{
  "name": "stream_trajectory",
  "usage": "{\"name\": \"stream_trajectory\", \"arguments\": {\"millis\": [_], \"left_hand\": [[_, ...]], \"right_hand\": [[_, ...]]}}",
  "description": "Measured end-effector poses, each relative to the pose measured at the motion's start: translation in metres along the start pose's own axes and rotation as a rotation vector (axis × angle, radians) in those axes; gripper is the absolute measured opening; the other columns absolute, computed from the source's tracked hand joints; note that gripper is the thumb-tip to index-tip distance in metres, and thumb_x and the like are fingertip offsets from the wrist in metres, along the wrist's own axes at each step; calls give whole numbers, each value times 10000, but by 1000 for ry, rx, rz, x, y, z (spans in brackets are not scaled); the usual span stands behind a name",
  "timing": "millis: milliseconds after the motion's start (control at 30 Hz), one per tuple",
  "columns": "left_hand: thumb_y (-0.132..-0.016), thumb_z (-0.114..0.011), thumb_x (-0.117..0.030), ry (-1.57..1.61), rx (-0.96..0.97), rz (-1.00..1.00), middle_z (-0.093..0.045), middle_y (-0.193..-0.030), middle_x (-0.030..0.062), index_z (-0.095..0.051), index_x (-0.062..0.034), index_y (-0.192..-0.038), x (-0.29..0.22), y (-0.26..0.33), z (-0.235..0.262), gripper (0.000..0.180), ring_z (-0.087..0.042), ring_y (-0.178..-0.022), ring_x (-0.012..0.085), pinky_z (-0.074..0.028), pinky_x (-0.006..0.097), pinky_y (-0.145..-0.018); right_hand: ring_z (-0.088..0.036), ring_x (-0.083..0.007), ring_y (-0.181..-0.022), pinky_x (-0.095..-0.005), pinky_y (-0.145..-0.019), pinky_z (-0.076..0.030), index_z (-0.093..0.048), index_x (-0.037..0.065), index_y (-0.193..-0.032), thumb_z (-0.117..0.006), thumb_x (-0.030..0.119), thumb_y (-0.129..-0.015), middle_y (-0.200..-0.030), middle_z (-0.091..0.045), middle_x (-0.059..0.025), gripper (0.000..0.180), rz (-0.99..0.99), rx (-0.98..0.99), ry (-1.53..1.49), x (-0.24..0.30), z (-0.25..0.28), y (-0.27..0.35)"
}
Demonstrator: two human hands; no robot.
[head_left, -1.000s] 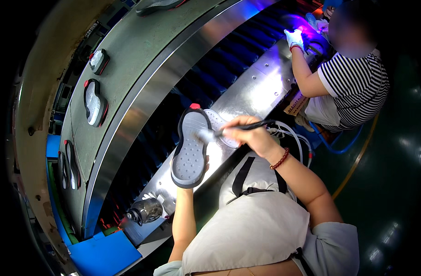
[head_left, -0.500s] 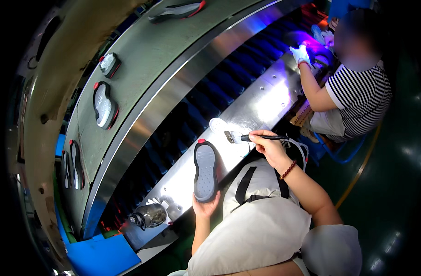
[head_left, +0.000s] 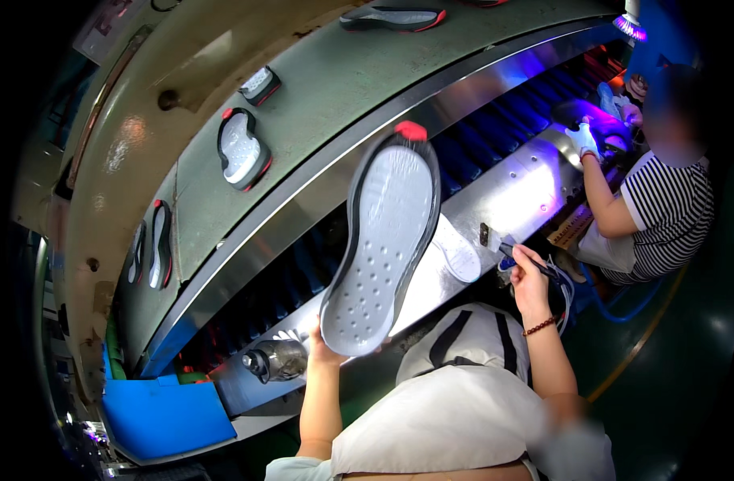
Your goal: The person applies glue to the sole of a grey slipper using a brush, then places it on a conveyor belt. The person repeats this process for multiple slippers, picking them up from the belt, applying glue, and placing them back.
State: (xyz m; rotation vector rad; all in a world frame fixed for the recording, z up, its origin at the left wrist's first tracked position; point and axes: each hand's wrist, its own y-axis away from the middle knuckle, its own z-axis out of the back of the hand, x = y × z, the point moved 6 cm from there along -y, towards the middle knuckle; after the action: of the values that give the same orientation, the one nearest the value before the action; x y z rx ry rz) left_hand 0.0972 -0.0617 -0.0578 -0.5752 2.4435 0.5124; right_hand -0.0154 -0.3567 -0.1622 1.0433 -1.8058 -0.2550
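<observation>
Above steel bench [head_left: 535, 192], grey sole [head_left: 380, 248], left grip [head_left: 323, 346]

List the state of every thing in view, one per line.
left hand: grips the heel end of the shoe sole
shoe sole: raised off the metal bench, grey inner face toward the camera, red tip up
right hand: shut on a brush
brush: held, tip at the metal bench
white insole: flat on the bench
soles on the conveyor: lying flat, untouched
co-worker's gloved hand: under violet light
</observation>
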Motion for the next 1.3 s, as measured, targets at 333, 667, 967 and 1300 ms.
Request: {"name": "stream_trajectory", "arguments": {"millis": [333,667,967,1300], "left_hand": [[-787,-431,-481,77,-89,-227,-455,-1133,202,-393,-29,-1193,-142,-158,-81,608,-477,-965,409,-497,411,-741],[-705,-510,-440,158,-246,-140,-353,-1187,286,-302,57,-1226,-250,-342,-10,750,-396,-1069,424,-415,483,-852],[-731,-474,-452,-103,-358,-128,-357,-1188,255,-336,-20,-1228,-236,-444,-30,672,-404,-1054,437,-431,494,-820],[-789,-401,-442,-355,-98,-32,-341,-1215,283,-291,-2,-1254,-166,-492,-104,650,-380,-1070,464,-434,486,-813]], "right_hand": [[-462,-38,-549,-156,-488,-348,-600,27,-868,-625,53,-755,-684,-554,19,118,117,150,10,7,-14,20],[-490,-49,-599,-178,-558,-400,-609,26,-838,-641,117,-741,-729,-592,-7,136,133,222,-21,20,-16,5],[-502,-51,-596,-176,-551,-404,-616,10,-847,-644,110,-743,-719,-597,-21,147,119,113,42,41,18,-28],[-481,-40,-564,-160,-518,-367,-614,18,-853,-634,96,-749,-684,-581,-2,131,20,79,114,49,26,-54]]}}
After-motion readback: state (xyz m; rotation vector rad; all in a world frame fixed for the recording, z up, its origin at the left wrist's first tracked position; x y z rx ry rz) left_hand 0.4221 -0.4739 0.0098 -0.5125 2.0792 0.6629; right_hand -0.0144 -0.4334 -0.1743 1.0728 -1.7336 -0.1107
